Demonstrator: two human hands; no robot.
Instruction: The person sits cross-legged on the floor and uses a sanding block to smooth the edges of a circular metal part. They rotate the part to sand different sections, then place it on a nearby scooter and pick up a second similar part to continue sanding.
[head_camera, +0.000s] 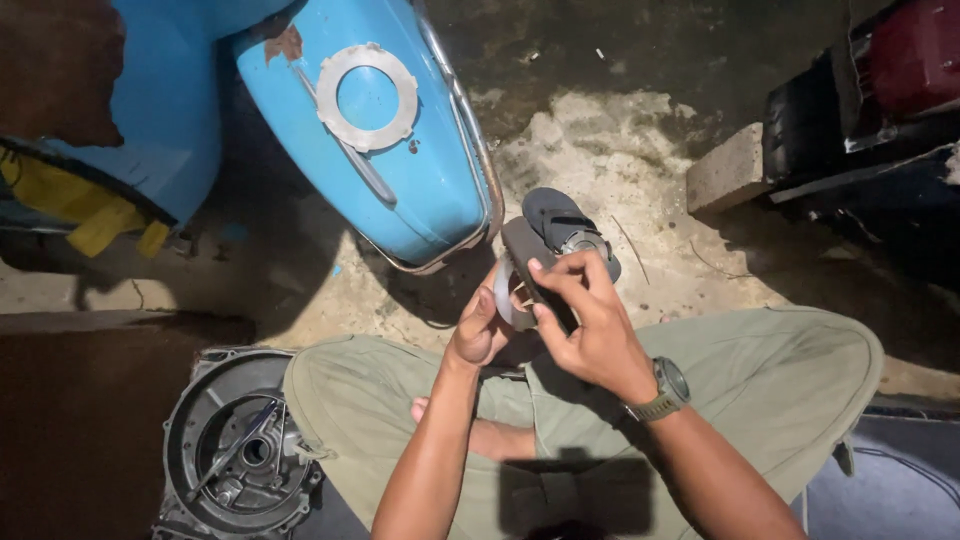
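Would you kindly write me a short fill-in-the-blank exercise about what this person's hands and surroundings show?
1. Both hands, left hand and right hand, hold a thin metal ____.
2. A toothed ring plate lies on a body panel coloured ____.
3. The wristwatch sits on the ____ wrist.
4. The round engine cover lies beside the person's ____ knee.

Missing words: ring; blue; right; left

I see a flat grey metal ring plate (367, 97), matt, lying on a glossy blue painted scooter panel (420, 170). The rough concrete floor (600, 150) looks dusty. The round cast-metal engine casing (235, 445) appears dull and grimy.
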